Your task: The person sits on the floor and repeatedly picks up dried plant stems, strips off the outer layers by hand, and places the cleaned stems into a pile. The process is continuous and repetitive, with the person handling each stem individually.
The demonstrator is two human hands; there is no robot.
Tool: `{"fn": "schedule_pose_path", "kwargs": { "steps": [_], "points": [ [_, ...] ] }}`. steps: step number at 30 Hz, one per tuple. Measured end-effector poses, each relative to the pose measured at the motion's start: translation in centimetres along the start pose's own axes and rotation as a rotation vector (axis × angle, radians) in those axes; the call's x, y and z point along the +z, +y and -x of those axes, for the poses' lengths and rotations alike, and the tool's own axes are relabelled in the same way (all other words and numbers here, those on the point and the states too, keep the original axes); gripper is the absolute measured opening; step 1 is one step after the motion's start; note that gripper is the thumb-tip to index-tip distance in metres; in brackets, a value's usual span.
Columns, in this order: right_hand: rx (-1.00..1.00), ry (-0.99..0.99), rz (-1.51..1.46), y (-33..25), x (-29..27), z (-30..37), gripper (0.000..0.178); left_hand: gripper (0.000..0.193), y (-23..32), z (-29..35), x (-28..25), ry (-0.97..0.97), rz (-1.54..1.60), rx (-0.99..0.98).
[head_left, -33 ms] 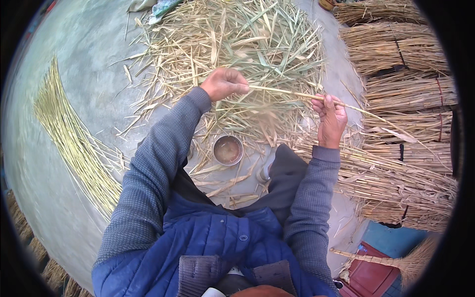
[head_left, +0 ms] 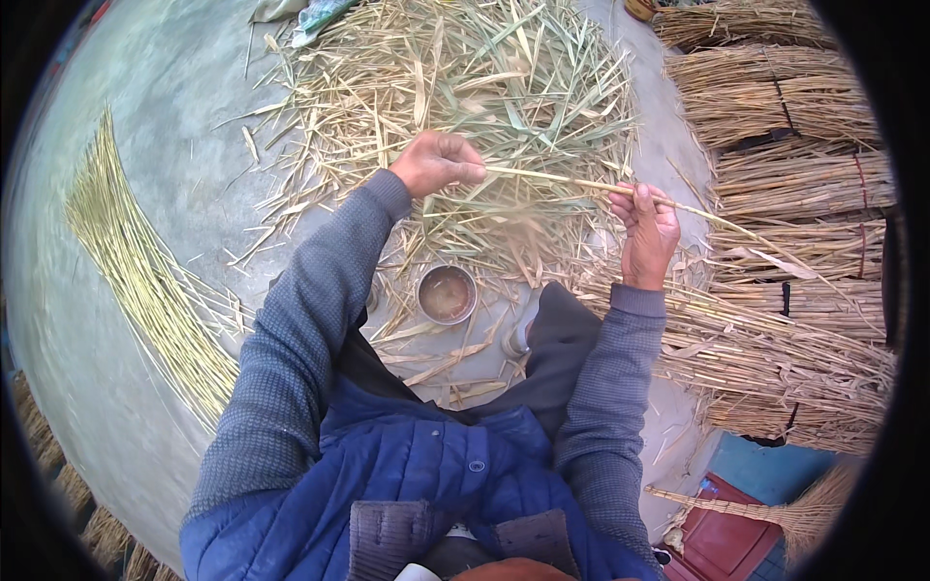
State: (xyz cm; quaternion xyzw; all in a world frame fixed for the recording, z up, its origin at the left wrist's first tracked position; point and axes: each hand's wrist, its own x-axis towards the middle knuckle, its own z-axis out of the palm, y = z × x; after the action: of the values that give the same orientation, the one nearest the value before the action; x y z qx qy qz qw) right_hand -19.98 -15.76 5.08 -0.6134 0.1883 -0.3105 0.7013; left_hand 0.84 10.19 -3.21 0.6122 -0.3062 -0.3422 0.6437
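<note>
A long, thin dry reed stalk (head_left: 552,177) stretches between my two hands above a heap of leaf strips. My left hand (head_left: 438,164) pinches its left end between thumb and fingers. Farther right, my right hand (head_left: 647,232) grips the same stalk with palm turned up and thumb on top. Past that hand the stalk runs on toward the lower right, with a dry leaf (head_left: 785,263) hanging along it. Below the heap, between my legs, stands a round metal bowl (head_left: 447,294) with something brownish inside.
Peeled leaf strips (head_left: 465,77) form a big pile ahead. Yellow-green stalks (head_left: 145,271) lie fanned on the concrete floor (head_left: 184,126) at left. Tied reed bundles (head_left: 785,97) are stacked along the right. A broom (head_left: 809,513) lies over a red panel (head_left: 722,533) at lower right.
</note>
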Motion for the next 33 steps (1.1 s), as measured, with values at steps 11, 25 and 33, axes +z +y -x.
{"fn": "schedule_pose_path", "kwargs": {
  "steps": [11,25,33],
  "points": [
    [-0.056,-0.146,-0.014,2.5,1.9,-0.4,0.019,0.017,2.4,1.9,-5.2,0.443,0.192,-0.096],
    [0.098,-0.096,-0.037,3.9,6.1,-0.5,0.027,0.017,2.3,-0.4,-1.3,0.196,-0.763,0.298],
    [0.034,-0.033,-0.031,4.1,6.0,-0.5,0.028,0.017,0.4,-0.7,0.7,0.267,-0.838,0.541]
  ]
}}
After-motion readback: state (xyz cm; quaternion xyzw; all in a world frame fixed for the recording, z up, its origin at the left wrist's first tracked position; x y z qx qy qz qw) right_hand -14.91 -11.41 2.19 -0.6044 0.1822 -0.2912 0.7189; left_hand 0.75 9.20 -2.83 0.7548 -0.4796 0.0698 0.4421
